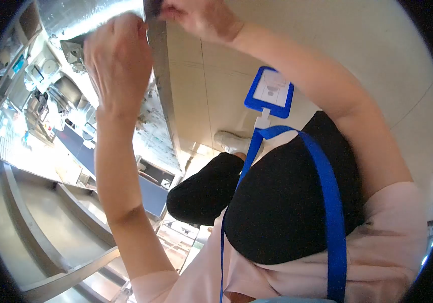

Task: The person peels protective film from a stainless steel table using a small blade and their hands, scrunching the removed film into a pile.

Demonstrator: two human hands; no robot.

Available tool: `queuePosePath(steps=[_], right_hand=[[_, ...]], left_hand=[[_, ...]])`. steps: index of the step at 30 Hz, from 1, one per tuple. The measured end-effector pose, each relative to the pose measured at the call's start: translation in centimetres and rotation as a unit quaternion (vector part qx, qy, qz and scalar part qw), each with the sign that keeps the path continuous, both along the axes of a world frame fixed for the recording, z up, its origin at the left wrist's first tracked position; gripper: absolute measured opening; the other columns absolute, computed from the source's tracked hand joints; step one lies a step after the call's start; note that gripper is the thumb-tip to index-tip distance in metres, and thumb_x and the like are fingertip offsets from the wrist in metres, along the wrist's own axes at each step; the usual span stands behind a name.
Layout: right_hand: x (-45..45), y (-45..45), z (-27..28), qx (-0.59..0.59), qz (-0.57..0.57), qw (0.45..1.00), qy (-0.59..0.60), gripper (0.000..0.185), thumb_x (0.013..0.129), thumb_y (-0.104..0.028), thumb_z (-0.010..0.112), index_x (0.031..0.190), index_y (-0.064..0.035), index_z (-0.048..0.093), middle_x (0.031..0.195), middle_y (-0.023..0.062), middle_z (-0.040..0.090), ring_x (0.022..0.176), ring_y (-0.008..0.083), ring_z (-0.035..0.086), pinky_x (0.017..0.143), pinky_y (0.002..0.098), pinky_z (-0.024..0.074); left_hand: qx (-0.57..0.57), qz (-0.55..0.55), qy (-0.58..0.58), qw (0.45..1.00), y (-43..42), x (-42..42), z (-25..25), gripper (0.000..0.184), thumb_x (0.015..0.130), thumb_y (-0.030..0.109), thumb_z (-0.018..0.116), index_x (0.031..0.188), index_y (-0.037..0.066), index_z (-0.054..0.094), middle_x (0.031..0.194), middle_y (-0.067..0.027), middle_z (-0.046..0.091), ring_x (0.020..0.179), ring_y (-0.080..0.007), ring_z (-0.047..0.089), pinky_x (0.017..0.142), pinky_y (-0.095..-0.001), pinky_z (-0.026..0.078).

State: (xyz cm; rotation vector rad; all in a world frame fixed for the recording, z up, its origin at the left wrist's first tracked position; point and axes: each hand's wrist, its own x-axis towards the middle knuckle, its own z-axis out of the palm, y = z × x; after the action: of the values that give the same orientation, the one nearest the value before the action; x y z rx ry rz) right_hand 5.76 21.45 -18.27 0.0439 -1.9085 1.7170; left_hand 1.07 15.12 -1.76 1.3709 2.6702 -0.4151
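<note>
My left hand (119, 63) is closed at the upper left, its back toward the camera, beside a shiny silvery surface (67, 17). Its fingertips are hidden, so what it grips cannot be made out. At the top edge, my right hand (201, 19) has its fingers bent together next to a dark, narrow edge (153, 9). Anything between those fingers is too small and blurred to name. The two hands are apart, with a metallic edge (160, 65) running down between them.
A blue-framed badge (270, 92) hangs on a blue lanyard (327, 202) over my black-clad legs (287, 197). A shoe (231, 141) rests on the tiled floor (378, 45). Metal shelving (40, 217) stands at lower left, below a cluttered, brightly lit area with equipment.
</note>
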Motion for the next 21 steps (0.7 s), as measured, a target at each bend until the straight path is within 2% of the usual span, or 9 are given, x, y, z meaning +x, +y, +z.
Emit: queuePosePath(steps=[4, 5, 8, 11, 14, 15, 16, 18, 21], right_hand=[[-0.4, 1.6, 1.1, -0.041, -0.055, 0.998, 0.016, 0.013, 0.069, -0.006, 0.064, 0.076, -0.0016, 0.054, 0.071, 0.0132, 0.053, 0.068, 0.0302, 0.054, 0.057, 0.0363, 0.0451], [0.3, 0.7, 1.0, -0.067, -0.027, 0.997, -0.013, 0.011, 0.070, -0.006, 0.063, 0.075, -0.0025, 0.054, 0.072, 0.0131, 0.053, 0.068, 0.0302, 0.054, 0.056, 0.0366, 0.0449], [0.9, -0.2, 0.3, 0.042, -0.016, 0.998, 0.038, 0.013, 0.074, -0.017, 0.063, 0.076, -0.0057, 0.057, 0.074, 0.0113, 0.056, 0.071, 0.0263, 0.059, 0.062, 0.0358, 0.0483], [1.9, -1.9, -0.6, 0.011, 0.032, 0.999, 0.041, 0.012, 0.070, -0.011, 0.067, 0.076, -0.0062, 0.059, 0.077, 0.0077, 0.057, 0.071, 0.0237, 0.057, 0.059, 0.0310, 0.0473], [0.9, -0.5, -0.7, 0.028, 0.035, 0.999, -0.002, 0.013, 0.074, -0.019, 0.062, 0.076, -0.0067, 0.058, 0.075, 0.0096, 0.056, 0.073, 0.0263, 0.059, 0.063, 0.0350, 0.0481], [0.2, 0.4, -0.3, 0.006, 0.011, 1.000, 0.010, 0.012, 0.073, -0.015, 0.063, 0.076, -0.0055, 0.057, 0.074, 0.0107, 0.055, 0.071, 0.0275, 0.057, 0.061, 0.0355, 0.0471], [-0.6, 1.7, 0.0, -0.014, -0.015, 1.000, 0.021, 0.011, 0.071, -0.011, 0.063, 0.076, -0.0043, 0.055, 0.074, 0.0118, 0.054, 0.069, 0.0288, 0.055, 0.059, 0.0361, 0.0460], [-0.9, 2.6, 0.0, -0.030, -0.031, 0.999, 0.026, 0.011, 0.070, -0.007, 0.063, 0.075, -0.0030, 0.054, 0.073, 0.0128, 0.053, 0.068, 0.0301, 0.054, 0.058, 0.0366, 0.0448], [-0.1, 1.6, -0.6, -0.026, -0.017, 0.999, 0.023, 0.011, 0.070, -0.007, 0.063, 0.075, -0.0024, 0.054, 0.073, 0.0125, 0.052, 0.068, 0.0301, 0.053, 0.060, 0.0366, 0.0446]], left_hand=[[0.026, -0.044, 0.003, 0.999, 1.0, -0.8, -0.3, 0.002, 0.075, 0.007, 0.054, 0.075, 0.007, 0.052, 0.065, -0.0087, 0.055, 0.063, -0.0263, 0.054, 0.060, -0.0361, 0.039], [0.004, -0.039, 0.005, 0.999, 0.2, -0.3, -0.4, 0.002, 0.074, 0.006, 0.053, 0.073, 0.007, 0.051, 0.065, -0.0084, 0.054, 0.064, -0.0260, 0.055, 0.061, -0.0359, 0.040], [-0.041, -0.001, 0.002, 0.999, -1.3, 1.5, -0.2, 0.006, 0.074, 0.006, 0.052, 0.068, 0.006, 0.049, 0.064, -0.0083, 0.053, 0.066, -0.0258, 0.055, 0.062, -0.0361, 0.039], [-0.047, 0.027, -0.016, 0.998, -2.4, 2.4, -0.5, 0.008, 0.074, 0.008, 0.054, 0.068, 0.006, 0.050, 0.066, -0.0089, 0.055, 0.065, -0.0260, 0.055, 0.062, -0.0360, 0.040], [-0.044, 0.008, 0.003, 0.999, -1.2, 1.2, -0.6, 0.007, 0.076, 0.008, 0.054, 0.069, 0.006, 0.052, 0.068, -0.0097, 0.057, 0.067, -0.0257, 0.057, 0.063, -0.0355, 0.040], [-0.043, -0.009, 0.013, 0.999, -0.4, 0.2, -0.6, 0.008, 0.076, 0.010, 0.059, 0.071, 0.005, 0.057, 0.066, -0.0103, 0.058, 0.060, -0.0244, 0.057, 0.056, -0.0356, 0.044], [-0.027, 0.010, 0.012, 1.000, 0.9, -0.3, -0.7, 0.007, 0.076, 0.010, 0.058, 0.071, 0.005, 0.057, 0.068, -0.0112, 0.059, 0.062, -0.0251, 0.059, 0.055, -0.0355, 0.044], [0.003, -0.025, 0.006, 1.000, 2.5, -0.9, -0.7, 0.008, 0.077, 0.009, 0.057, 0.071, 0.005, 0.056, 0.071, -0.0115, 0.060, 0.065, -0.0263, 0.060, 0.056, -0.0358, 0.045], [-0.071, 0.008, 0.014, 0.997, 0.7, 0.0, -1.2, 0.008, 0.077, 0.010, 0.056, 0.071, 0.005, 0.055, 0.072, -0.0117, 0.060, 0.065, -0.0288, 0.059, 0.059, -0.0378, 0.045]])
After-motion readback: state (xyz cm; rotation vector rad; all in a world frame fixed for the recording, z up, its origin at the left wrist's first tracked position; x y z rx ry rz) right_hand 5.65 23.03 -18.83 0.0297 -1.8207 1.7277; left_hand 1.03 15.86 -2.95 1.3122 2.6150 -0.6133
